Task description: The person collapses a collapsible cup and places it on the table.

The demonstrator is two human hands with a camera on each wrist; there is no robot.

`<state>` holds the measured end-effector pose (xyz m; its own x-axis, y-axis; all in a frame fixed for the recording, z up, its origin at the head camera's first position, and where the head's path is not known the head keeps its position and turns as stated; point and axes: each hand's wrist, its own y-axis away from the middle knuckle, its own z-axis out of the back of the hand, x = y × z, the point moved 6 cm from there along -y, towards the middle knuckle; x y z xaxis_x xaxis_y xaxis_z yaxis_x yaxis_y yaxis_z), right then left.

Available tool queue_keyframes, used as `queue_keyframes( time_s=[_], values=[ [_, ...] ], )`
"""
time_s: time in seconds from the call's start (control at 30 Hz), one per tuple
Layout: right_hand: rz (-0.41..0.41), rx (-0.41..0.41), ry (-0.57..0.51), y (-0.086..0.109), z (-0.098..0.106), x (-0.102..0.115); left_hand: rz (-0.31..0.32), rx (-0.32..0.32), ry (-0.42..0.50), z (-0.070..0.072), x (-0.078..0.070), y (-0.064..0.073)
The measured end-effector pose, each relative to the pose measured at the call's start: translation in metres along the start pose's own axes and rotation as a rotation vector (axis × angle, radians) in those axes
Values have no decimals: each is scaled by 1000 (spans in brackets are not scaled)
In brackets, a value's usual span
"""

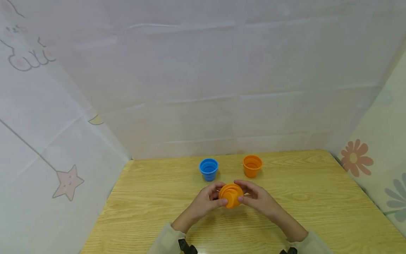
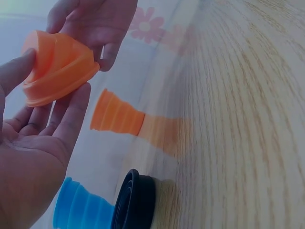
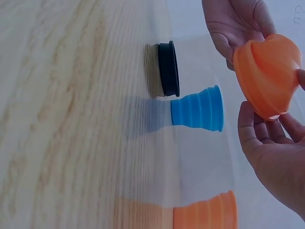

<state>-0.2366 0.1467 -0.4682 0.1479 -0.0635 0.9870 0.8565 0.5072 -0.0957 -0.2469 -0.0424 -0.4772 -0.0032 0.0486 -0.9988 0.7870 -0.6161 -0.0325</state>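
Observation:
Both hands hold a lighter orange silicone collapsible cup (image 1: pixel 231 196) above the table, its wall folded in and lopsided. My left hand (image 1: pixel 204 201) grips it from the left, thumb on the near face and fingers beneath the rim. From the right, my right hand (image 1: pixel 258 200) pinches it between thumb and fingers. In the left wrist view the held cup (image 2: pixel 59 67) shows a bulging, dented side above its rim. A low black collapsed cup (image 3: pixel 168 69) sits on the table near the left hand, mostly hidden behind that hand in the head view.
Behind the hands, an extended blue collapsible cup (image 1: pixel 208 169) stands upright on the wooden table (image 1: pixel 142 211). To its right is an upright darker orange cup (image 1: pixel 252 166). A pale printed cloth (image 1: pixel 203 77) hangs at the table's back edge and along both sides.

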Motion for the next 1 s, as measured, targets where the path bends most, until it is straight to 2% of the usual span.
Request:
queue_keyframes(
  time_s=[0.17, 0.33, 0.5, 0.67, 0.83, 1.0],
  values=[
    [-11, -15, -55, 0, -1, -1, -23, -30, 18, 2, -1, 0],
    [-28, -24, -180, 0, -4, -6, -71, -79, 69, 5, -3, 0],
    [-44, -48, -207, 0, -7, -4, -73, -76, 104, 3, -4, 0],
    [-79, -60, -174, 1, -4, -4, -17, -35, 50, 2, 1, 1],
    [-77, -46, -130, 1, 1, -2, 12, 55, -57, 2, 2, 3],
    [-95, -16, -128, 2, 3, 0, 82, 128, -110, 4, 6, 6]
  ],
)
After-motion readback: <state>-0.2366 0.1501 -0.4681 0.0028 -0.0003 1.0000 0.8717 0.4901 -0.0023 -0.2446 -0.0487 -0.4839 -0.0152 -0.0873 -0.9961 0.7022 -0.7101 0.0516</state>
